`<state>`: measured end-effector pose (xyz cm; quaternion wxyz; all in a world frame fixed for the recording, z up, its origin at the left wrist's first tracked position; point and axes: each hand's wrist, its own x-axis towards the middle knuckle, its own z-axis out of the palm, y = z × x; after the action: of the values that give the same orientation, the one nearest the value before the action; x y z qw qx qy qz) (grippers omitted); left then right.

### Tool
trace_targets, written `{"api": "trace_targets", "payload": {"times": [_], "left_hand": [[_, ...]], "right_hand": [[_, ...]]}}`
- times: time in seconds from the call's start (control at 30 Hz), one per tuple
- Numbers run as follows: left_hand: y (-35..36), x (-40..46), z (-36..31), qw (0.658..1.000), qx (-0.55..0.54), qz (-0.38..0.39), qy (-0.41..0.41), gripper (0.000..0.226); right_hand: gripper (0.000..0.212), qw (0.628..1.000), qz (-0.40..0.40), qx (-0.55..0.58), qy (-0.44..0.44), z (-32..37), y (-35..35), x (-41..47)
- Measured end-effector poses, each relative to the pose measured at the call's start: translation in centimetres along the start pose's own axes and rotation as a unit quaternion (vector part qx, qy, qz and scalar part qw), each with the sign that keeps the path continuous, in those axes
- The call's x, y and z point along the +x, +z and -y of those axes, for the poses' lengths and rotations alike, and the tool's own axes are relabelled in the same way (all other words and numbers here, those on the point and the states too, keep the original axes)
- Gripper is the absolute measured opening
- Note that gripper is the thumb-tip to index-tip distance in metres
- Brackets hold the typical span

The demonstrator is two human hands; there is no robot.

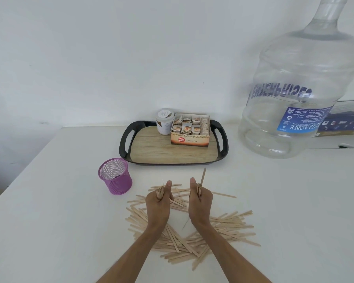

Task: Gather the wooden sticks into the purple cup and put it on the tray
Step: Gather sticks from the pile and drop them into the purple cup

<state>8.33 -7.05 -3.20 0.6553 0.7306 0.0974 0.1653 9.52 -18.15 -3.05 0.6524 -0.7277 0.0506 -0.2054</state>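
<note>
Head view: both hands gripping sticks

Your left hand (pixel 158 203) and right hand (pixel 199 201) are each closed in a fist around a bundle of wooden sticks (pixel 229 225), above the loose pile on the desk (pixel 59 211). Note the purple cup (pixel 116 176) standing upright left of the pile, just beside the tray (pixel 172 154), not on it
</note>
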Motion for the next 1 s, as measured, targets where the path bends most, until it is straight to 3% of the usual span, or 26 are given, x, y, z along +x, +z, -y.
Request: {"api": "trace_targets", "payload": {"times": [0.17,0.3,0.8,0.9,1.0], "left_hand": [[0.2,-0.2,0.3,1.0,0.011,0.014,0.005,0.056],[0.2,-0.5,0.4,1.0,0.011,0.024,-0.006,0.053],[0.0,-0.6,0.3,0.999,0.016,0.014,-0.031,0.058],[-1.2,0.4,-0.9,0.999,0.002,-0.006,-0.034,0.056],[-2.8,2.2,-2.8,0.999,-0.029,-0.033,-0.01,0.057]], "right_hand": [[0.044,1.0,0.016,-0.003,-0.006,0.1,-0.2,0.2],[0.058,1.0,0.019,0.0,0.005,0.4,0.2,-0.1],[0.062,0.996,0.075,-0.006,0.047,-0.1,0.6,0.0],[0.058,0.991,0.1,0.035,0.08,1.6,1.3,1.0],[0.055,0.97,0.127,0.154,0.136,3.8,3.1,2.3]]}}
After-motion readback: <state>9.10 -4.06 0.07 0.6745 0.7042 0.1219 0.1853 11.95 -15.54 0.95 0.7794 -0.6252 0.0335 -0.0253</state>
